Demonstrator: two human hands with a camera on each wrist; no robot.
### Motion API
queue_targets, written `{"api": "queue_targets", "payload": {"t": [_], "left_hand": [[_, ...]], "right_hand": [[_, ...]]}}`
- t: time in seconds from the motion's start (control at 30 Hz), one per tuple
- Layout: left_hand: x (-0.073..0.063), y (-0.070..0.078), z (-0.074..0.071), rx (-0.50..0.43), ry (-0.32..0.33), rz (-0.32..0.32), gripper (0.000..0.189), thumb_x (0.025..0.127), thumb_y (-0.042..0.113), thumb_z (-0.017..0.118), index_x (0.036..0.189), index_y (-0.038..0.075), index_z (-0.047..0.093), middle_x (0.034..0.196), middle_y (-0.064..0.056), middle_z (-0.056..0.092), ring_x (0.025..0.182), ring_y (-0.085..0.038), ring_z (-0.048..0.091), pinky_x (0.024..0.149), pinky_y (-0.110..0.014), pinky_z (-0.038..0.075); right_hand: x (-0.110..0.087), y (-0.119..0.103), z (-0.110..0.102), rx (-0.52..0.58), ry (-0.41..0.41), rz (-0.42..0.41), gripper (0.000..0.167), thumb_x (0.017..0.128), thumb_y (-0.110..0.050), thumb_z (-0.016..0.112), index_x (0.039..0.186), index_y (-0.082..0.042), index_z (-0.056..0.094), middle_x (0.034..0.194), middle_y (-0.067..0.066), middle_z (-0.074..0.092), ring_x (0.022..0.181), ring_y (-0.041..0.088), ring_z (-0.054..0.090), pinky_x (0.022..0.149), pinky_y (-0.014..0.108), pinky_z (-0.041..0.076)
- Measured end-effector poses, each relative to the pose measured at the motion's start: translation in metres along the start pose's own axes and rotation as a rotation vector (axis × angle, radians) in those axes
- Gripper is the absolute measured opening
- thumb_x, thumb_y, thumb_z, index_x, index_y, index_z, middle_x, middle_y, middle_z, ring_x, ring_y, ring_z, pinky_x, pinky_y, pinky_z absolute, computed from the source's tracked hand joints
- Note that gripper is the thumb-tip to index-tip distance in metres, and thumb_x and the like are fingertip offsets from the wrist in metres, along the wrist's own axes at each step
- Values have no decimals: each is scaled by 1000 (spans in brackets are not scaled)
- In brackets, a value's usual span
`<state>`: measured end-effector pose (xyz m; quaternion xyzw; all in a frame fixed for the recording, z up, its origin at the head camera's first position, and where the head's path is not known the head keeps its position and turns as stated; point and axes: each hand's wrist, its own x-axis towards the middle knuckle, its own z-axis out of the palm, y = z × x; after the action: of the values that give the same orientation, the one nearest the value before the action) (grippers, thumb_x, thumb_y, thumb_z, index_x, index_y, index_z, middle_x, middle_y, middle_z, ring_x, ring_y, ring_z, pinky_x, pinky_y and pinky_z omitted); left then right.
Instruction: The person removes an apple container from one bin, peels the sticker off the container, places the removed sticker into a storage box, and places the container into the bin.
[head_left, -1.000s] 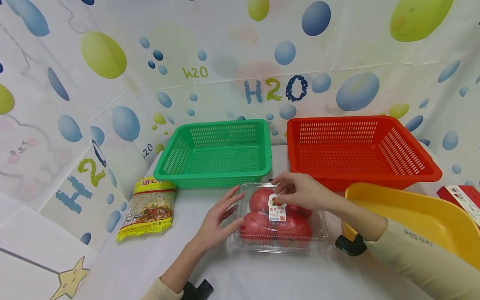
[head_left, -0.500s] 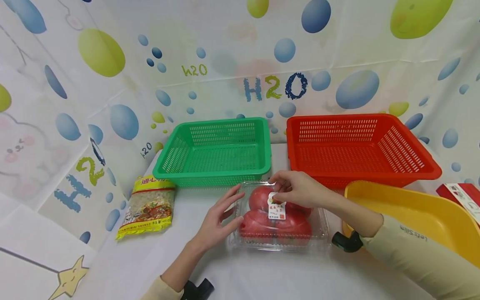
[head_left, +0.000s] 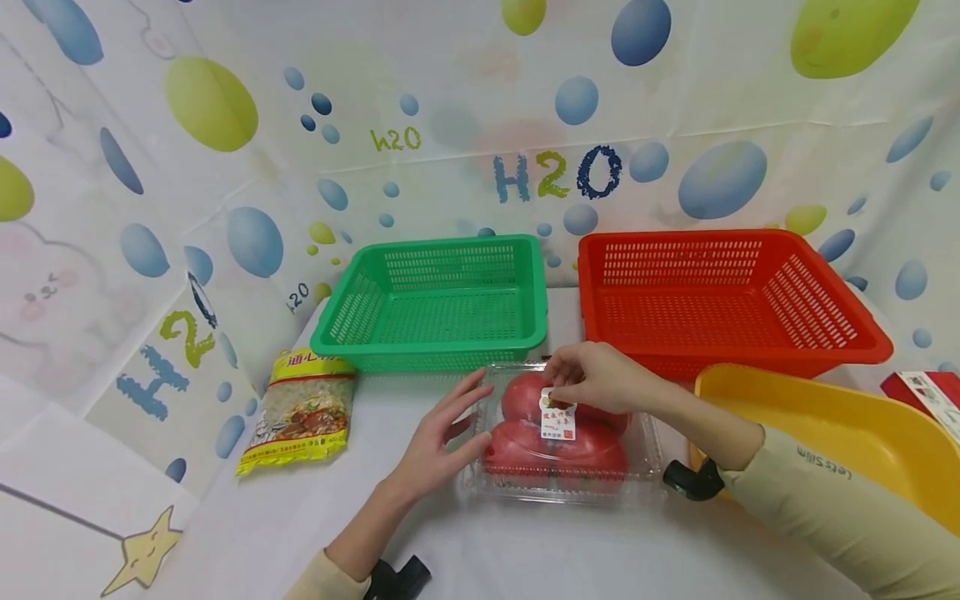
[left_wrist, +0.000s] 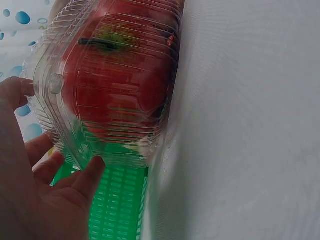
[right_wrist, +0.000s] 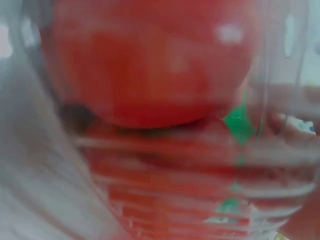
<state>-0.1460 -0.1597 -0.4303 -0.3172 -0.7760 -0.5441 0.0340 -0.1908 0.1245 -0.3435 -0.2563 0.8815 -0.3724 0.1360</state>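
A clear plastic clamshell box (head_left: 637, 446) of red apples (head_left: 517, 446) sits on the white cloth, with a white printed label (head_left: 558, 423) on its lid. My left hand (head_left: 431, 454) stands at the box's left side, fingers spread and fairly straight; in the left wrist view, its thumb and fingers are against or close to the ribbed corner. Over the lid is my right hand (head_left: 607, 379), fingers bent, thumb and forefinger pinching at the label's upper end. Its fingertips hide part of the label. The right wrist view is blurred, filled by apples (right_wrist: 155, 65) through the plastic.
A green basket (head_left: 435, 360) and a red basket (head_left: 738, 352) stand behind the box. At the right are a yellow tub (head_left: 825, 417) and a red-and-white box (head_left: 930, 392). A yellow food packet (head_left: 303, 412) lies at the left.
My right thumb and fingertips have shifted slightly on the label, covering more of its top. My left hand and the clamshell box look unmoved; the head view has shifted a little.
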Motion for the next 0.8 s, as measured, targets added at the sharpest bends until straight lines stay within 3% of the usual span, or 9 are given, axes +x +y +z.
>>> {"api": "queue_targets", "payload": {"t": [0.2, 0.43, 0.8], "left_hand": [[1, 1, -2, 5, -4, -3, 54, 94, 10, 67, 146, 6, 53, 161, -14, 32, 146, -33, 31, 100, -52, 48], [3, 1, -1, -17, -11, 5, 54, 93, 8, 67, 145, 0, 52, 162, -12, 31, 147, -34, 30, 101, -52, 47], [0, -1, 0, -25, -6, 6, 54, 93, 6, 67, 145, 3, 52, 162, -14, 31, 146, -35, 31, 101, -53, 46]], "right_hand": [[1, 1, -1, -3, 3, -10, 10, 91, -11, 76, 99, -11, 73, 87, -5, 69, 84, 17, 62, 80, 35, 56], [-2, 2, -5, 17, 7, -10, 10, 92, -14, 76, 101, -12, 73, 93, -4, 71, 92, 20, 61, 82, 38, 58], [-3, 0, -9, 67, 3, -29, 13, 92, -14, 75, 104, -10, 73, 96, -2, 71, 92, 20, 65, 86, 41, 58]]}}
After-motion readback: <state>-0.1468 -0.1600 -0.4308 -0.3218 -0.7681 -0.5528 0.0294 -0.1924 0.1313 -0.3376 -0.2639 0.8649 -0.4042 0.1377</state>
